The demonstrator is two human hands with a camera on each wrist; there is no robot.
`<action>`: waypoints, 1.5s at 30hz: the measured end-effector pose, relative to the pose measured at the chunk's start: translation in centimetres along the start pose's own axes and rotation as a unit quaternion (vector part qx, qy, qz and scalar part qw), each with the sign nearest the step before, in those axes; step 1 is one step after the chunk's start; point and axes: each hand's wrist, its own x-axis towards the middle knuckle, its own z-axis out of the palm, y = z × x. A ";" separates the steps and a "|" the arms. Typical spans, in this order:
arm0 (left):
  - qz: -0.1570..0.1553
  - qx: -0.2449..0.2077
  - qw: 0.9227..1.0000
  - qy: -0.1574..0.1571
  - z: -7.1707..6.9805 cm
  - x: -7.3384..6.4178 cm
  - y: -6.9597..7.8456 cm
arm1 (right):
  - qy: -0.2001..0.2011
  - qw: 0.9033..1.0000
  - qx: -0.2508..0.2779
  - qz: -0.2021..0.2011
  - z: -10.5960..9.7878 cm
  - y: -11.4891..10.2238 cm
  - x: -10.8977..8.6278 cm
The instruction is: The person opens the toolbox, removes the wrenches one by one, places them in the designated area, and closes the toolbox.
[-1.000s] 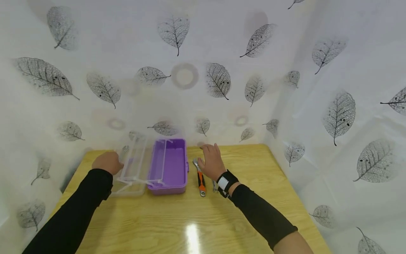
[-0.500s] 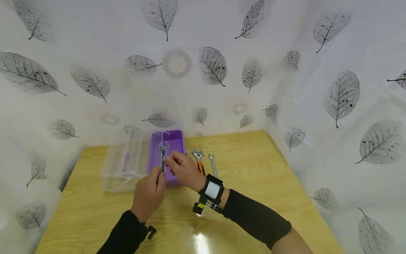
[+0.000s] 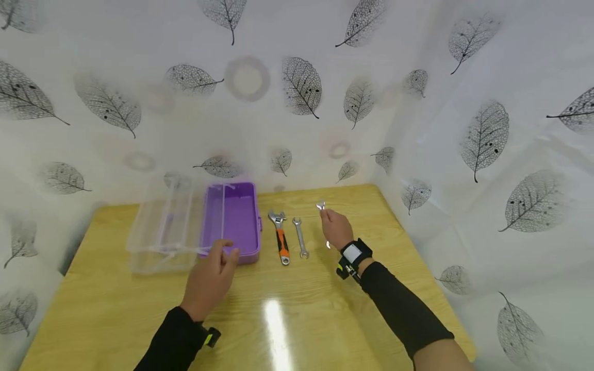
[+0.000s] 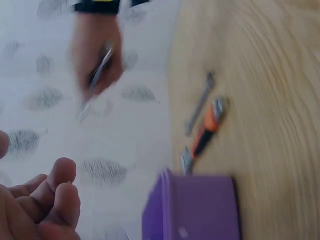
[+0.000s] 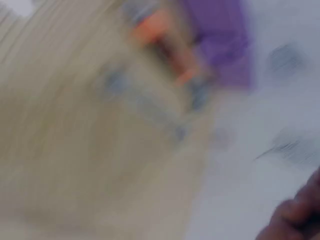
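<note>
My right hand (image 3: 337,228) grips a silver wrench (image 3: 320,205) over the right part of the table. The wrench's two ends stick out of the fist, and the left wrist view shows its shaft (image 4: 102,65) across the curled fingers. My left hand (image 3: 209,282) holds nothing, its fingers loosely bent, just in front of the purple toolbox (image 3: 241,219). Between the toolbox and my right hand, an adjustable wrench (image 3: 281,239) with an orange and black handle lies beside a smaller silver wrench (image 3: 300,238). The right wrist view is blurred.
The toolbox's transparent lid (image 3: 153,232) is folded back to the left and rests on the wooden table (image 3: 325,319). A white curtain (image 3: 195,139) with a leaf print hangs right behind the table and along its sides.
Both hands came together on the wrench in front of the toolbox. Since then my left hand has let go, and my right hand has carried the wrench to the right.
</note>
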 end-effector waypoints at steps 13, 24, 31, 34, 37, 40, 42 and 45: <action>-0.046 0.122 0.990 0.054 -8.3 0.0 -3.0 | -0.089 0.951 -0.296 -0.016 5.5 3.6 2.0; 0.030 0.254 0.964 0.075 -13.2 8.8 -6.0 | -0.055 0.952 -0.287 -0.087 0.9 -1.5 6.3; -0.009 0.303 0.952 0.044 -13.0 10.7 -8.7 | -0.047 0.953 -0.283 -0.098 -0.3 -4.3 8.0; -0.027 0.307 0.951 0.032 -11.7 10.1 -9.7 | -0.056 0.954 -0.279 -0.090 0.3 -4.8 7.4; -0.033 0.298 0.953 0.030 -10.7 9.8 -9.9 | -0.055 0.956 -0.276 -0.087 0.8 -5.2 7.0; -0.032 0.291 0.956 0.035 -10.6 10.0 -9.5 | -0.047 0.956 -0.274 -0.092 0.8 -5.5 7.2; -0.032 0.288 0.956 0.037 -10.8 10.2 -8.9 | -0.045 0.956 -0.275 -0.090 0.3 -5.9 7.4; -0.034 0.287 0.956 0.037 -11.2 10.5 -8.0 | -0.039 0.956 -0.276 -0.088 -0.3 -6.2 7.6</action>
